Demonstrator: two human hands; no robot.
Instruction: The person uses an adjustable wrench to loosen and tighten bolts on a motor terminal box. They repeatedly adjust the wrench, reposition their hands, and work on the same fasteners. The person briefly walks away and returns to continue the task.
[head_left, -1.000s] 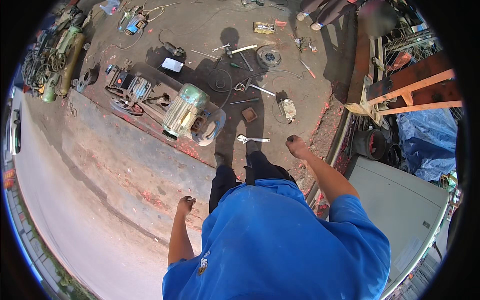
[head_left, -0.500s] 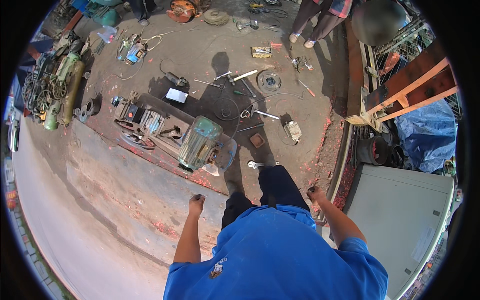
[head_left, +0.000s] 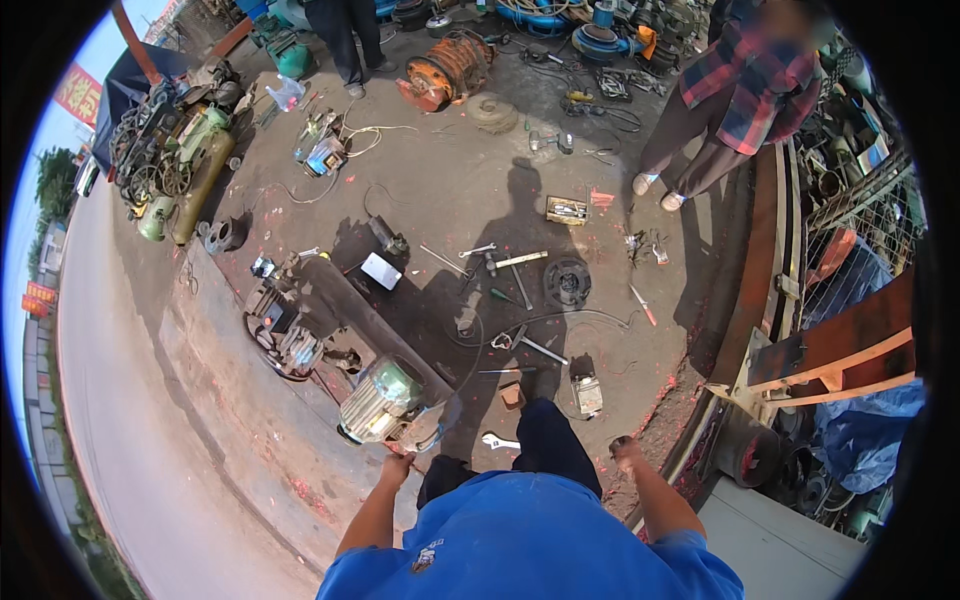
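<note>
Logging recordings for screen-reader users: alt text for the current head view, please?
A person in a blue shirt stands on a cluttered floor, left hand nearest a green motor, right hand out to the side. Ahead lie a wrench and hammer; someone in plaid stands upper right.

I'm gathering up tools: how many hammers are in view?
2: a light-handled hammer left of the round dark disc, and a grey-handled hammer closer to the adjustable wrench. Others may be hidden.

Outdoor workshop: green motor (head_left: 384,398), hammers (head_left: 522,258), adjustable wrench (head_left: 499,441).
</note>
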